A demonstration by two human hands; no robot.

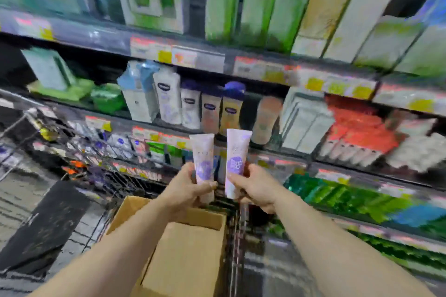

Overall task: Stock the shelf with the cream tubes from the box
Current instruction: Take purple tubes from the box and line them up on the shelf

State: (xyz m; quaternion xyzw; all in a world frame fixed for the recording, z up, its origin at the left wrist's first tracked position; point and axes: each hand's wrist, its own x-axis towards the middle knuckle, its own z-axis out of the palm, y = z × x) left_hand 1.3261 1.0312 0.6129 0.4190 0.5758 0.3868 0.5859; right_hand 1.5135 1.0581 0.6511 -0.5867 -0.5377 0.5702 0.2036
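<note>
Now | hands [185, 189] hold tubes [204, 164] | box [185, 255] below | bottles [169, 99] ahead

Lotion bottles [190, 106] stand upright in a row. Red packs [362, 132] at right. Wire cart [79, 149] at left, contents blurred.

No legible text on anything.

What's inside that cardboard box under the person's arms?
Only bare brown cardboard shows inside the cardboard box; the forearms hide part of its opening. One cream tube is in the left hand, another in the right hand.
</note>
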